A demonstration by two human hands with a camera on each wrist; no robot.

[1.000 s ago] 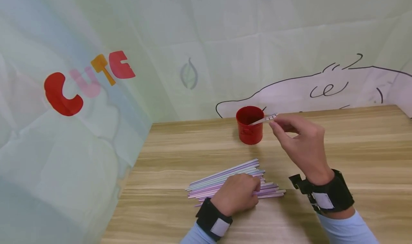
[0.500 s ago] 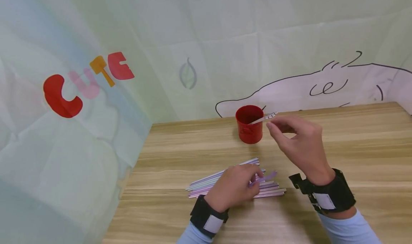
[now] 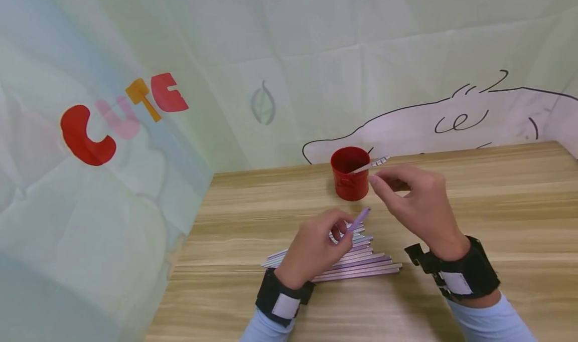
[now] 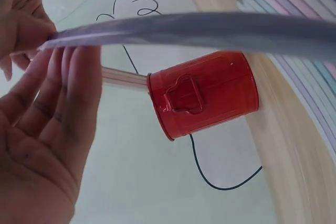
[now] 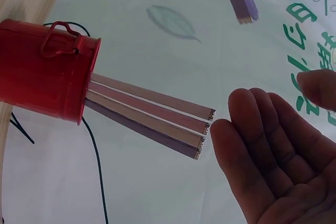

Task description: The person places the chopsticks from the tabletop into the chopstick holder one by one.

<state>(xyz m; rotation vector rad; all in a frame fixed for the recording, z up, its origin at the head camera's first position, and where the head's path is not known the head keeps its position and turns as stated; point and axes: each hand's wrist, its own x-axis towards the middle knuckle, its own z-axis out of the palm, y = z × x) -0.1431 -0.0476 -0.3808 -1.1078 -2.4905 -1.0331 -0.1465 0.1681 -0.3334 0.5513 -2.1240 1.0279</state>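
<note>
My left hand [image 3: 311,246] pinches a slender purple stick [image 3: 360,217] between thumb and fingers, above a spread of pastel sticks [image 3: 361,268]. Its squared end points toward the bucket side; the left wrist view has the purple stick [image 4: 210,31] crossing close to the camera. My right hand [image 3: 417,196] hovers at the right of a small red bucket [image 3: 352,187], holding nothing, with thumb and fingertips apart in the right wrist view. Several sticks [image 5: 149,109] in brown, pink and purple lean out of the bucket toward the right fingertips.
The spread sticks lie side by side on the wood-grain table [image 3: 226,221], partly hidden under the left hand. A printed cloth [image 3: 253,46] hangs behind and along the left. The bucket stands near the table's back edge.
My left hand has lifted the purple stick from the spread and moved up toward the bucket. The right fingers have come away from the sticks in the bucket, slightly left and down.
</note>
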